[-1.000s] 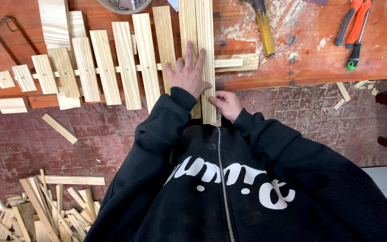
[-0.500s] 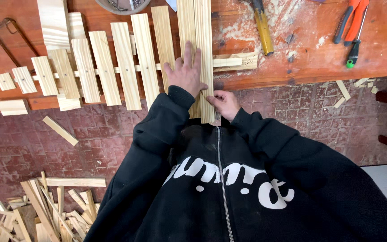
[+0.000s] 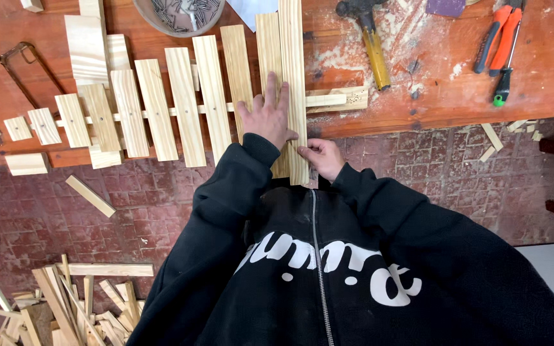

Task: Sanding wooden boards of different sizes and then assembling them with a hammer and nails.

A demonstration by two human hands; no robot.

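Under my left hand (image 3: 267,115), two long pale pine slats (image 3: 283,57) lie side by side, touching, across a thin crosswise strip (image 3: 325,100) on the red workbench (image 3: 437,96). Their near ends overhang the bench edge, where my right hand (image 3: 318,157) pinches the outer slat (image 3: 294,83), the last in a row of parallel slats.

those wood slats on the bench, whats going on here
A person in a black hoodie leans over a red workbench. The left hand lies flat on the rightmost slats of a row of pale slats joined by a thin cross strip. The right hand pinches the slats' near end, which overhangs the bench edge. A hammer and pliers lie nearby.
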